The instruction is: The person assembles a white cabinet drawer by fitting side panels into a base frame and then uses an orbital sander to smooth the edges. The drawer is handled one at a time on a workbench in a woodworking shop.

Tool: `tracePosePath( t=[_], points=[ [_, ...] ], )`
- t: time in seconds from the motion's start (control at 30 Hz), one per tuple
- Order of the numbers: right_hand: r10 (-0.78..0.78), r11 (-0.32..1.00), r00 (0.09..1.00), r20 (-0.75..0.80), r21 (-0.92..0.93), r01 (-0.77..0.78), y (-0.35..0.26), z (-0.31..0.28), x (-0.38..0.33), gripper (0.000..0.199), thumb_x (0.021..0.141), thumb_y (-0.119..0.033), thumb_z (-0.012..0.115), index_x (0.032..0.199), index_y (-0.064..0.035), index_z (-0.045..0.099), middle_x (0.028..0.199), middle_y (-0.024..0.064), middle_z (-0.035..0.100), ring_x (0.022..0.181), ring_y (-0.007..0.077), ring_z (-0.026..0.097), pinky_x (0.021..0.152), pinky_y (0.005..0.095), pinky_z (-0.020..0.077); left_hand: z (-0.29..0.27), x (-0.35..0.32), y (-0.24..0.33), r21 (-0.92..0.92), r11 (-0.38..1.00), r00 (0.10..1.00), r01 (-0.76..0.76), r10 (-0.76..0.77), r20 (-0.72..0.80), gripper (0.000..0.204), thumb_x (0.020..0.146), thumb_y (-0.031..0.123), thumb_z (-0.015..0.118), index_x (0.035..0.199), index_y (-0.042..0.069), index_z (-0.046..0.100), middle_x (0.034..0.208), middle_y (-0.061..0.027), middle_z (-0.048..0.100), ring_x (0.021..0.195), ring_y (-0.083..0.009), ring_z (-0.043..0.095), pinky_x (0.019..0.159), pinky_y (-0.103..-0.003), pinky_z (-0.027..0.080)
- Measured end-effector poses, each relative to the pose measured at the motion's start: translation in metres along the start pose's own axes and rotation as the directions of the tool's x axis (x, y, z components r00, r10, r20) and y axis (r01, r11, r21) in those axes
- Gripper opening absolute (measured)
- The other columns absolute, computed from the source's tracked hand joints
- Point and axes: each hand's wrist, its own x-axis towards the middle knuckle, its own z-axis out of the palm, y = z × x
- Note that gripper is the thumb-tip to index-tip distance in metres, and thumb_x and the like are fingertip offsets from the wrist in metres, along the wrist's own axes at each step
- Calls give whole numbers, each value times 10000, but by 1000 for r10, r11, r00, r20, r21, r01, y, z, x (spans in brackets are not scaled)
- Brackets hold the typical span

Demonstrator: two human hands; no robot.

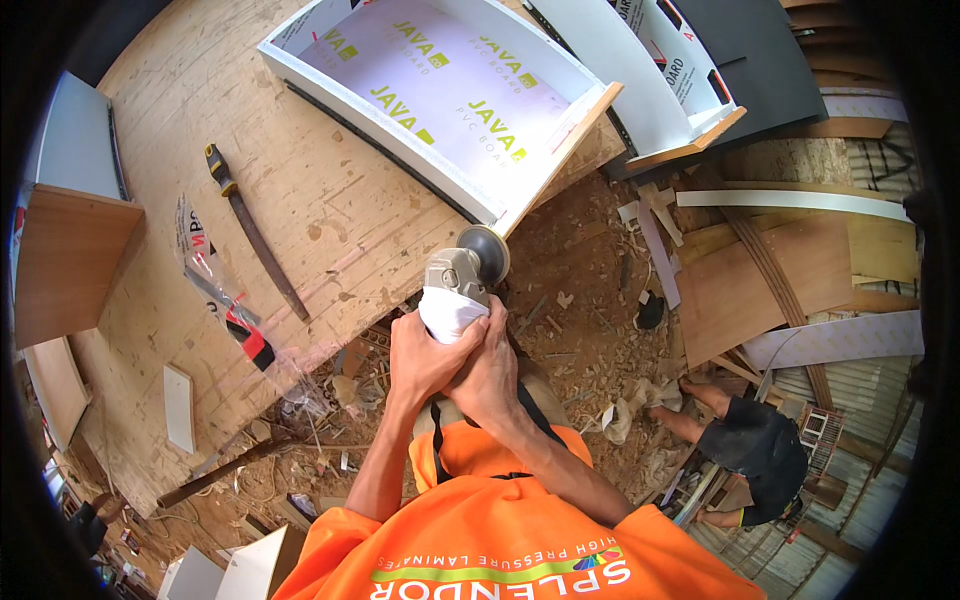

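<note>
Both of my hands are wrapped around an angle grinder (455, 275), its body covered in white cloth or tape. My left hand (422, 352) grips it from the left, and my right hand (487, 365) closes over it from the right, fingers overlapping. The grinder's round disc (485, 254) points away from me, at the near corner of a white drawer box (390, 150) with a wood-coloured front panel (562, 155). That box lies on a plywood worktable (330, 235). Whether the disc touches the panel's end, I cannot tell.
On the table lie a hand file with black-yellow handle (262, 240), a clear plastic wrapper (215, 275) and a small white board (179, 408). A second drawer box (650, 90) stands at right. Wood scraps and boards (770, 280) litter the floor. Another person (750, 450) bends low at right.
</note>
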Motion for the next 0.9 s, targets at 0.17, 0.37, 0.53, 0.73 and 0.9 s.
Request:
tracePosePath(
  t=[0.17,0.37,0.53,0.73,0.9],
  points=[
    [-46,998,998,-39,-38,44,5,5,0,1079,705,-199,914,1517,13,235,1257,305,598,1129,494,643,910,561,533,1,-2,-3,-43,999,999,-27,26,-21,460,804,368,825,1009,-41,773,849,-179,787,779,-253,782,754,-384,594],
    [-44,999,999,-6,-10,44,2,3,-6,1085,708,-214,916,1521,15,236,1256,313,596,1133,503,639,916,559,532,1,-12,-4,-108,993,997,-51,43,-69,454,809,360,825,1005,-46,769,844,-166,787,768,-238,774,743,-378,592],
    [-40,999,999,-7,5,40,1,-1,-4,1095,707,-220,921,1524,13,230,1252,312,597,1131,500,641,918,557,533,4,-9,-4,-119,992,997,-49,41,-71,487,782,369,846,987,-65,766,840,-205,784,784,-299,796,738,-394,611],
    [-25,1000,999,-27,-10,25,7,-3,0,1077,715,-212,915,1521,17,238,1245,308,606,1141,485,641,931,553,530,12,-2,-5,-123,990,997,-62,54,-62,504,777,375,850,982,-77,761,833,-207,782,783,-297,796,740,-394,612],
    [-71,997,997,-21,-11,71,17,-1,-8,1062,723,-203,904,1525,19,245,1286,311,590,1170,480,631,959,546,524,16,-14,-9,-126,991,995,-49,37,-93,524,770,353,859,1028,-90,748,855,-203,788,799,-269,797,742,-376,611]
  ],
)
